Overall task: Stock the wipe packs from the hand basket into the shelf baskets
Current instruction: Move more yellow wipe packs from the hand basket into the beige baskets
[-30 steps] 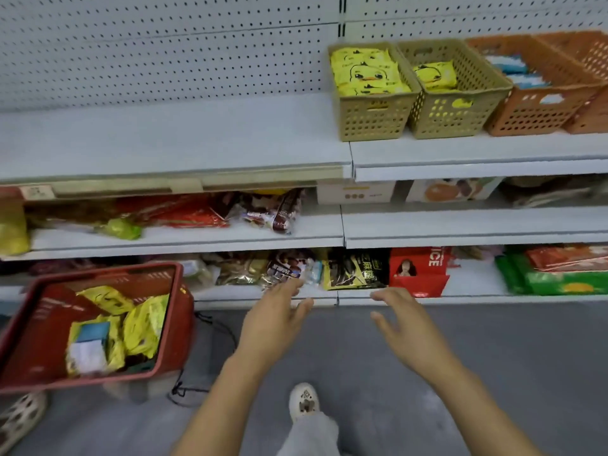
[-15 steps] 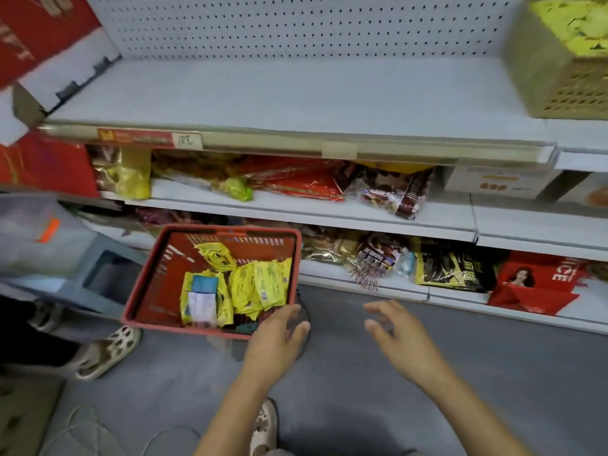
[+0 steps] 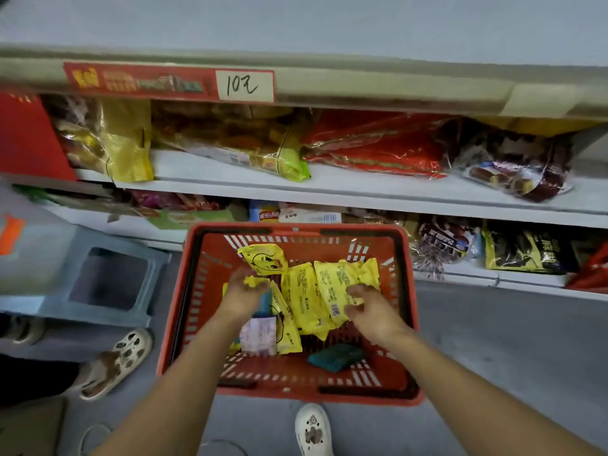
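The red hand basket point(image 3: 185, 291) sits on the floor right below me, in front of the low shelves. Several yellow wipe packs lie inside it; one at the back shows a duck face point(image 3: 263, 258). My left hand point(image 3: 241, 296) pinches the crumpled edge of a yellow pack point(image 3: 253, 282) at the left. My right hand point(image 3: 368, 311) curls around the lower end of the rightmost yellow pack point(image 3: 345, 278). A teal pack point(image 3: 335, 357) and a white-labelled pack point(image 3: 260, 334) also lie in the basket. The shelf baskets are out of view.
A grey-blue stool point(image 3: 98, 278) stands left of the basket, with another person's sandalled foot point(image 3: 115, 360) beside it. My white shoe point(image 3: 312, 429) is just behind the basket. Snack bags fill the lower shelves point(image 3: 362, 192); a price label point(image 3: 245, 85) hangs on the upper shelf's edge.
My view swung left and down from the shelf baskets to the hand basket. Both hands went from hovering open above the floor into the basket and closed on yellow packs.
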Tool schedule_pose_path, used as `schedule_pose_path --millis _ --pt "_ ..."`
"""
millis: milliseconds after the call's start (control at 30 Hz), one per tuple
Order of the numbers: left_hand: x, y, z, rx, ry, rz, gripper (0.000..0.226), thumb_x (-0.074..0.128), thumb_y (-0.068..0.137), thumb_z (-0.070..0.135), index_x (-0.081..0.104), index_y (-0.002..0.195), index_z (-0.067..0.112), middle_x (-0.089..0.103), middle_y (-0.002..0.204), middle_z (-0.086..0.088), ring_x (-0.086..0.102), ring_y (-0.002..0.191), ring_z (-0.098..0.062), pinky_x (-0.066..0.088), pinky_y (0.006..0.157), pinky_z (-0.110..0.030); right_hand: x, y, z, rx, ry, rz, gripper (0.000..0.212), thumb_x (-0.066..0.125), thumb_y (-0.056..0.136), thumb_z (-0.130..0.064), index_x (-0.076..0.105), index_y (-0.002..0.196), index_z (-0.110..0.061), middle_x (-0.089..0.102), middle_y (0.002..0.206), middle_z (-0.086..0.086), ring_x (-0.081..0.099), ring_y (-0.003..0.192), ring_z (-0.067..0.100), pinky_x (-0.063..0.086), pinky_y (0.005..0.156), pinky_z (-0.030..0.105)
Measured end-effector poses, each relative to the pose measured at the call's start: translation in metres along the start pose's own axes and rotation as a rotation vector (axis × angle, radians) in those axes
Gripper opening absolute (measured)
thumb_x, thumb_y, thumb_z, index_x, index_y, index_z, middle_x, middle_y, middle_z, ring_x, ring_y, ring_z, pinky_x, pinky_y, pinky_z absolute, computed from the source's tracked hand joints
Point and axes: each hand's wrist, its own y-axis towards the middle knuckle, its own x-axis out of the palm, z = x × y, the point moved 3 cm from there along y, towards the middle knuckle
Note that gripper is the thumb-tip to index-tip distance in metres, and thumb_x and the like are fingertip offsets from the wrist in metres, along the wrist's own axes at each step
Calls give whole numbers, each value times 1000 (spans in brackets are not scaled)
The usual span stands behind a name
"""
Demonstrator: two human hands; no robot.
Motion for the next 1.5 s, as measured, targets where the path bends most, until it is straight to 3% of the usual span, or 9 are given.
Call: schedule_pose_path --millis 200,500,633,767,933,1067,1200,1367,1500 --pt "9 92 -18 -78 -317 55 55 71 87 20 43 134 19 56 129 -7 56 116 -29 42 106 -46 20 88 -7 -99 -487 79 57 49 93 -7 29 147 -14 29 153 4 22 141 23 24 115 35" --pt "6 118 -30 224 -145 238 27 78 80 17 53 87 10 59 75 0 58 81 -20 46 68 -22 35 116 -4 -72 -977 163 37 58 81 -12 60 117 -13 53 127 10 42 123 28 32 105 37" --pt "5 114 -21 314 -32 210 32 82 76 17 50 68 19 56 67 1 55 68 -17 46 73 -32 35 101 8 -91 -953 85 41 63 80 -26 59 120 -18 42 136 10 34 129 29 28 106 39" --pt "27 105 -16 505 129 127 33 75 82 19 45 69 16 41 63 -4 38 61 -19 38 63 -35 31 76 10 -154 -745 54 31 57 84 -30 55 113 -19 61 120 2 55 112 24 35 96 35" --pt "38 49 12 625 239 137 39 60 94 12 31 69 14 25 62 -3 22 57 -15 26 51 -23 -4 19 6 -187 -362 287 22 59 89 -34 52 102 -18 64 103 -5 61 100 25 46 75 33" --pt "43 -31 47 556 39 274 37 53 97 11 30 69 13 24 62 -1 23 53 -11 25 46 -20 -46 -49 5 -227 7 523 38 70 83 -34 35 71 -27 42 63 -10 45 65 19 38 61 36" --pt "78 -116 59 367 -287 258 24 53 94 13 39 76 6 26 70 -7 25 62 -16 24 51 -28 -94 -120 5 -426 159 793 23 63 84 -37 44 77 -27 51 81 -10 50 76 17 43 63 36" --pt "180 -236 79 113 -715 -3 9 57 93 15 49 90 11 48 66 -6 47 53 -15 40 48 -24 -141 -201 20 -631 -274 920 26 66 72 -24 43 81 -25 54 110 -9 51 98 18 39 47 28" --pt "245 -315 109 3 -966 -383 68 58 85 58 61 122 1 70 111 -19 69 98 -29 55 90 -41 -174 -257 60 -673 -381 891 22 55 79 -41 51 80 -20 60 123 -1 50 106 23 38 78 36"
